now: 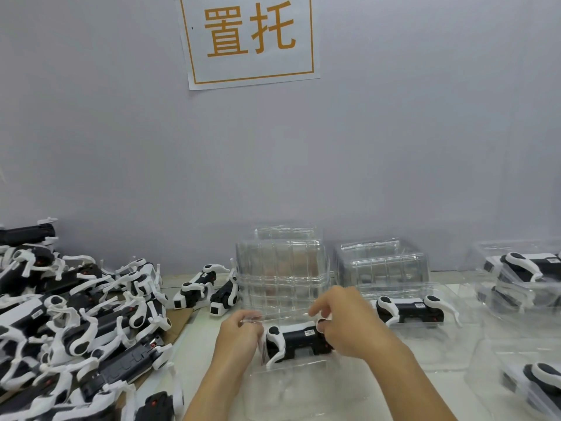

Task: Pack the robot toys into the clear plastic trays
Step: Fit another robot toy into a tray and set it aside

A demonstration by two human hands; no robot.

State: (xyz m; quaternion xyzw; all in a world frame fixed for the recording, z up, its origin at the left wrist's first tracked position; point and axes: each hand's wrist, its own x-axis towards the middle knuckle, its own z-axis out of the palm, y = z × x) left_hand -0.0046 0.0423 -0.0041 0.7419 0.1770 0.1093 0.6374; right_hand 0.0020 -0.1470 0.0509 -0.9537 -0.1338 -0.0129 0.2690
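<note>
In the head view, both hands work near the front edge of the counter (449, 357), at its middle. The left hand (239, 332) pinches the thin rim of a clear plastic tray (303, 387) between fingers and thumb. The right hand (346, 320) grips the rear end of a black-and-white robot toy (296, 338), fingers curled over its top. The toy lies on its side between the two hands, set in that tray.

Just behind the hands, toward the back edge, stands a tall stack of empty trays (282, 275), with a lower stack (382, 262) beside it on the right. Another packed toy (409, 308) lies in a tray just right of the right hand. At the right edge, filled trays (525, 278) are piled up.

The left side of the counter holds a large loose heap of robot toys (69, 323), some on a brown cardboard sheet (179, 320). Two more toys (209, 290) stand near the tall stack. A paper sign (249, 38) with orange characters hangs on the wall above.
</note>
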